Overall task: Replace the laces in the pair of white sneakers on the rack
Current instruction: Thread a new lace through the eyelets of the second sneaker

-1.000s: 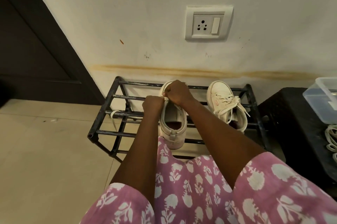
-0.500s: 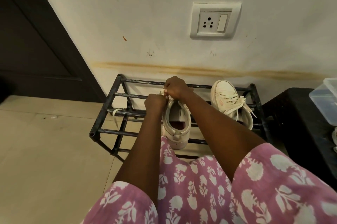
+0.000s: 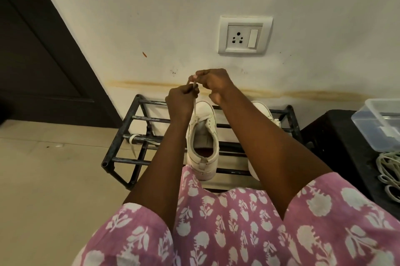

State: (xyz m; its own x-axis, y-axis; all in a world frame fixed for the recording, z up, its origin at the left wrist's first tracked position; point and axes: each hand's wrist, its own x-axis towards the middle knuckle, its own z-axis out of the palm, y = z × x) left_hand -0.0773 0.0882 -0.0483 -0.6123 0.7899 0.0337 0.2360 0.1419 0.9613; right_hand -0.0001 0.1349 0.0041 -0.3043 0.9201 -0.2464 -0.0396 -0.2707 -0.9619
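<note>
A white sneaker [image 3: 203, 142] stands on the black metal rack [image 3: 121, 142], heel toward me, with its upper eyelets unlaced. A white lace [image 3: 195, 108] rises taut from its eyelets. My left hand [image 3: 180, 103] and my right hand [image 3: 213, 82] are raised above the shoe's toe, both pinched on that lace. The second white sneaker [image 3: 263, 112] stands to the right on the rack, mostly hidden behind my right forearm.
A loose white lace [image 3: 132, 139] is looped on a rack bar at left. A black stool [image 3: 346, 142] at right carries a clear plastic box [image 3: 381, 122] and a bundle of white laces [image 3: 389, 170]. The wall and a socket [image 3: 244, 36] lie straight ahead.
Both hands have lifted from the sneaker's tongue to well above the toe, drawing the lace up and out of the upper eyelets. The camera has tilted downward.
</note>
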